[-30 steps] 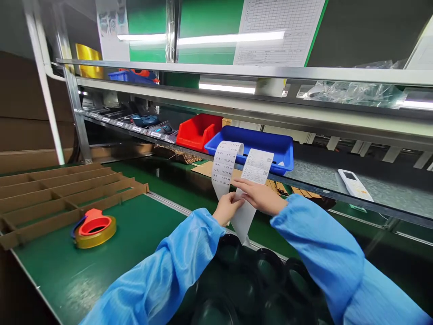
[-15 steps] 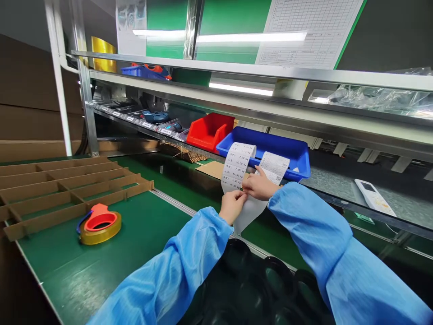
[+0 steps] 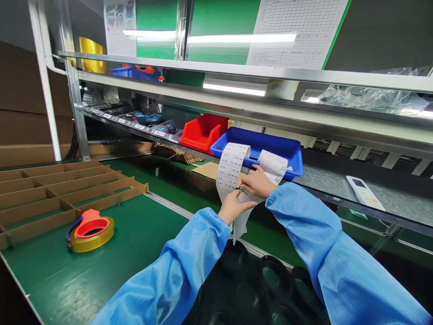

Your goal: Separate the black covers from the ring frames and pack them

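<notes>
A curling strip of printed white labels (image 3: 232, 167) hangs in front of the blue bin, with weight figures in kg on it. My left hand (image 3: 234, 207) is at its lower part, thumb stretched right across the paper and index finger bent up; its other fingers are hidden. Close above, my right hand (image 3: 256, 183) is closed on the strip, one finger raised. Behind that hand, a second printed paper part (image 3: 272, 165) curls over the bin's front edge; how it joins the strip is hidden. A ragged white tail dangles below my left hand.
Behind the labels stand a blue bin (image 3: 292, 159) and a red bin (image 3: 204, 133). A tape dispenser (image 3: 91, 232) and a cardboard divider (image 3: 72, 198) lie on the green table at left. Several black round pieces (image 3: 248, 289) sit below my arms. A white handheld device (image 3: 364, 193) lies right.
My left thumb has moved away from the index finger and now reaches right. The hanging paper tail looks narrower. The view has shifted slightly, while my right hand stays at the strip.
</notes>
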Available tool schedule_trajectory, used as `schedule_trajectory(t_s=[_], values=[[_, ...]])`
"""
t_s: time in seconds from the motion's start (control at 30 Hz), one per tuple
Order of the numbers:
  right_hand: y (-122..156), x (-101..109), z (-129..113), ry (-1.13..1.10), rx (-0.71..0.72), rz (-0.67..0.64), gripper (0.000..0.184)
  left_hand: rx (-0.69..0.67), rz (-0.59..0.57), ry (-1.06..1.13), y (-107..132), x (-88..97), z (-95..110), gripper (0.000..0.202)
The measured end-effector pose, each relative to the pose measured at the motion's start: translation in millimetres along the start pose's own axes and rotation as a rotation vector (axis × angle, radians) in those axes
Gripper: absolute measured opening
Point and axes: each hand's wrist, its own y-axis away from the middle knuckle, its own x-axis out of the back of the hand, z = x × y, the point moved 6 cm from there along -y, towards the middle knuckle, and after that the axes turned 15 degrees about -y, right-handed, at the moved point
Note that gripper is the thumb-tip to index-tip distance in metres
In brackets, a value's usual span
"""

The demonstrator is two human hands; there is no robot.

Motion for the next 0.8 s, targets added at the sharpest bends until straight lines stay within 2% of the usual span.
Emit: schedule_trajectory(t_s=[0.07,0.17,0.2,0.3,0.33,0.37,0.4,0.43,0.5,0.57,0.6,0.67,0.73,0.8], values=[[1.1,-0.2,-6.2,0.069,0.061,0.078,0.027,0.001,-0.051,0.013,-0.4,-6.3,2.1,0.025],[4.0,-5.8,-7.9,0.168,0.150,0.172,0.027,-0.026,0.008,-0.011,15.1,-0.9,12.9,0.018],[5.8,-9.1,-5.4,0.199,0.171,0.181,0.028,-0.083,0.036,-0.033,24.7,3.4,18.9,0.018],[14.4,-18.7,6.9,0.287,0.210,0.164,0.032,-0.377,0.096,-0.073,58.8,18.3,33.9,0.021],[18.1,-20.5,10.2,0.308,0.220,0.164,0.031,-0.439,0.119,-0.057,66.6,24.3,32.1,0.022],[21.8,-21.5,11.8,0.323,0.235,0.173,0.028,-0.438,0.153,-0.025,69.3,31.3,24.3,0.022],[25.1,-21.8,11.1,0.332,0.255,0.188,0.025,-0.361,0.195,0.026,66.1,39.0,10.0,0.020],[27.7,-21.6,8.3,0.334,0.280,0.209,0.023,-0.220,0.231,0.104,58.2,46.0,-9.9,0.022],[29.4,-20.7,-1.9,0.323,0.320,0.256,0.023,0.118,0.238,0.302,36.1,52.3,-55.9,0.054],[26.1,-18.9,-13.3,0.294,0.315,0.319,0.028,0.334,0.123,0.498,12.6,46.8,-89.9,0.086],[23.3,-17.9,-18.3,0.274,0.299,0.352,0.030,0.365,0.046,0.570,2.0,42.4,-99.1,0.093],[17.1,-16.7,-26.8,0.230,0.273,0.402,0.031,0.326,-0.077,0.636,-12.5,34.2,-106.4,0.093],[11.2,-16.4,-33.7,0.192,0.260,0.419,0.029,0.289,-0.162,0.659,-15.7,24.7,-108.7,0.079],[5.8,-17.1,-39.9,0.164,0.239,0.414,0.029,0.283,-0.200,0.631,-10.7,17.5,-111.3,0.063]])
